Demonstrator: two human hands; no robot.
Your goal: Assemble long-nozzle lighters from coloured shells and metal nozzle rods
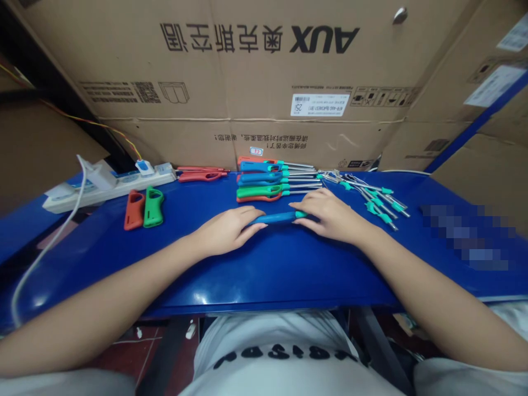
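- Left hand (229, 230): its grip closes lightly on one end of the blue lighter (274, 218).
- Right hand (330, 217): its grip pinches the teal-tipped end.
- The blue lighter lies flat on the counter (268, 269), near the stack of lighters (264, 179).

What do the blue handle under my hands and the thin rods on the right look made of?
The blue handle: likely moulded plastic, smooth with a soft sheen. The thin rods: probably bare metal, silvery and shiny, with teal plastic-looking collars.
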